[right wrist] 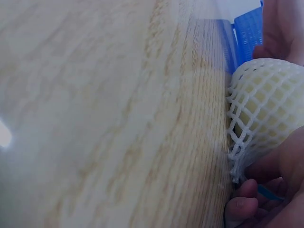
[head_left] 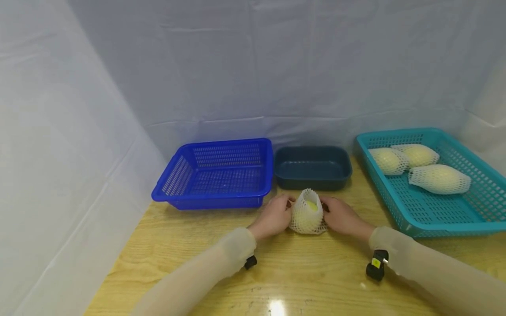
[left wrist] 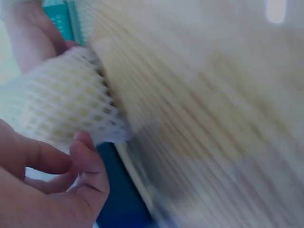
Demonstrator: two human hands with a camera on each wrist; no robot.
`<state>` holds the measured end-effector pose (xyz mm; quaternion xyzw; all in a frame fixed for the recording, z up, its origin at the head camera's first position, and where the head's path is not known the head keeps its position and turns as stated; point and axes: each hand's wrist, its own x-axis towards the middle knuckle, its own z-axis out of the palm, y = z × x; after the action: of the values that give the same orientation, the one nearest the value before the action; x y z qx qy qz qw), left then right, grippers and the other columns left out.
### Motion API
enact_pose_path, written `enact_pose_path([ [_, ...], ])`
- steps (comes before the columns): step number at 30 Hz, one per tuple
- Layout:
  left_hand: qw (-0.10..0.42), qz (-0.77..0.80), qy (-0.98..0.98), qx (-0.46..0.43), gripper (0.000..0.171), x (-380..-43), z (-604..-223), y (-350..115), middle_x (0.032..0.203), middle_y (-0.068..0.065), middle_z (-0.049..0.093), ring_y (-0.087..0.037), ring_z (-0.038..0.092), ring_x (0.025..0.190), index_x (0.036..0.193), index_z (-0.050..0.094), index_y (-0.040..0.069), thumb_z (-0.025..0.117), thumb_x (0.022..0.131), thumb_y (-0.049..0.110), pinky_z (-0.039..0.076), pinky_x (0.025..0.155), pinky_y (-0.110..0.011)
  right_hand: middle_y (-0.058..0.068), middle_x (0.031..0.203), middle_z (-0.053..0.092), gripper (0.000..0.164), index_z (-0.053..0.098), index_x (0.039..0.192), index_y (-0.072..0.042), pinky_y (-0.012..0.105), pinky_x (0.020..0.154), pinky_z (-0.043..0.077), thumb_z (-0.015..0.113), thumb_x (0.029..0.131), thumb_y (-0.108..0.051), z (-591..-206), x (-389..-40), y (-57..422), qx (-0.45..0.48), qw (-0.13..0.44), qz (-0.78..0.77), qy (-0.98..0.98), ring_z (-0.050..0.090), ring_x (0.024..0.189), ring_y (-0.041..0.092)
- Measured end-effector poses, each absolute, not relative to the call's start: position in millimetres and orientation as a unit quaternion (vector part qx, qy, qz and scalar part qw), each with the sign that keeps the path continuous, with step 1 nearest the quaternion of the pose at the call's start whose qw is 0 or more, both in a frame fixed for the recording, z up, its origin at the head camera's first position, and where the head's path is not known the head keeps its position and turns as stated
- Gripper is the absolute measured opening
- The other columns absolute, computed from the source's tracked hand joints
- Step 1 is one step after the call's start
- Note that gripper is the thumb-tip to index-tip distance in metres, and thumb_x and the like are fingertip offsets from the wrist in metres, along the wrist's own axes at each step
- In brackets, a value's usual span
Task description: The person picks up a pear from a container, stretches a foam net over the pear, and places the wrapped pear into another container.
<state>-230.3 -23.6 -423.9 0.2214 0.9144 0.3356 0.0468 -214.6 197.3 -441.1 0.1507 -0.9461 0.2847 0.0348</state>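
Upright on the wooden table, a yellow-green fruit (head_left: 312, 206) shows through the open top of a white foam net (head_left: 306, 221). My left hand (head_left: 274, 215) is at the net's left side, and its thumb and finger pinch the mesh low down near the rim, as the left wrist view shows. On the opposite side my right hand (head_left: 343, 217) pinches the flared lower edge of the net between thumb and fingers (right wrist: 244, 199). Mesh covers most of the fruit, so its kind is hidden.
Behind the hands stand a blue perforated basket (head_left: 221, 202) on the left and a dark teal tray (head_left: 312, 183) in the middle. A turquoise basket (head_left: 389, 206) at right holds three netted fruits (head_left: 439, 179). White sheeting (head_left: 253, 66) closes off the back and left.
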Motion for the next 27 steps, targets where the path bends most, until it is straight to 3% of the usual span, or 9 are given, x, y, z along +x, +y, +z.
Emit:
enact_pose_path([
  [9, 0.093, 0.371, 0.880, 0.281, 0.073, -220, -416, -28, 0.135, -0.007, 0.055, -0.019, 0.056, 0.116, 0.147, 0.049, 0.013, 0.078, 0.084, 0.032, 0.051, 0.096, -0.035, 0.022, 0.124, 0.068, 0.044, 0.060, 0.134, 0.001, 0.056, 0.095, 0.051, 0.060, 0.091, 0.002, -443, -215, 198, 0.161, 0.052, 0.289, -0.942, 0.064, 0.115, 0.041],
  [13, 0.088, 0.328, 0.895, 0.289, 0.075, -221, -421, -28, 0.132, -0.008, 0.057, -0.019, 0.055, 0.118, 0.147, 0.048, 0.008, 0.081, 0.084, 0.032, 0.049, 0.101, -0.034, 0.015, 0.109, 0.070, 0.041, 0.062, 0.130, -0.002, 0.047, 0.084, 0.054, 0.062, 0.090, 0.003, -449, -218, 199, 0.171, 0.057, 0.321, -0.930, 0.066, 0.099, 0.031],
  [17, 0.098, 0.323, 0.897, 0.285, 0.075, -222, -422, -28, 0.135, -0.010, 0.058, -0.022, 0.056, 0.121, 0.145, 0.048, 0.004, 0.083, 0.082, 0.026, 0.049, 0.103, -0.037, 0.006, 0.098, 0.066, 0.048, 0.058, 0.134, -0.008, 0.035, 0.073, 0.050, 0.060, 0.089, 0.008, -452, -219, 203, 0.190, 0.047, 0.356, -0.914, 0.059, 0.084, 0.017],
  [22, 0.107, 0.319, 0.897, 0.287, 0.074, -222, -421, -26, 0.137, -0.012, 0.059, -0.025, 0.057, 0.125, 0.144, 0.049, 0.002, 0.084, 0.081, 0.019, 0.048, 0.106, -0.038, 0.006, 0.104, 0.067, 0.061, 0.050, 0.144, -0.006, 0.029, 0.072, 0.052, 0.061, 0.086, 0.010, -448, -217, 209, 0.235, 0.009, 0.367, -0.900, 0.060, 0.088, 0.015],
  [27, 0.110, 0.323, 0.893, 0.294, 0.072, -220, -421, -25, 0.136, -0.012, 0.059, -0.025, 0.057, 0.125, 0.143, 0.050, 0.002, 0.083, 0.080, 0.015, 0.047, 0.106, -0.038, 0.007, 0.106, 0.061, 0.086, 0.036, 0.154, -0.006, 0.028, 0.071, 0.052, 0.071, 0.076, 0.005, -440, -212, 212, 0.265, -0.071, 0.389, -0.880, 0.057, 0.088, 0.020],
])
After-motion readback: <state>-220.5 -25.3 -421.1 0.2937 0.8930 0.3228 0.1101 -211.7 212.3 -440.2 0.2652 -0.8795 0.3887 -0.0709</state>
